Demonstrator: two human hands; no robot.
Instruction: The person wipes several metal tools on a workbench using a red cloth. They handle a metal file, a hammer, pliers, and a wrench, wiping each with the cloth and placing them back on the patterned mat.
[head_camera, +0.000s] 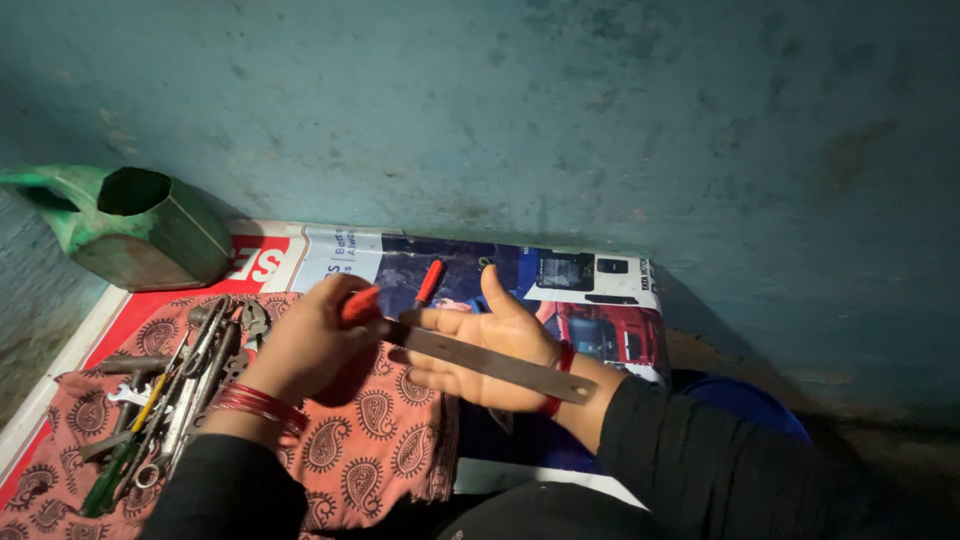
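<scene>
My left hand is closed around a red handle joined to a long flat dark metal blade. The blade runs rightward across my right hand, which lies palm up with fingers spread, and ends over my right wrist. A red thread circles that wrist, and red bangles sit on my left wrist. Both sleeves are black. Just beyond my hands lies a red-handled tool on a printed poster sheet.
A red patterned cloth covers the left of the sheet, with several spanners, pliers and screwdrivers heaped on it. A green metal can stands at the back left against a blue-green wall. Something blue sits at my right.
</scene>
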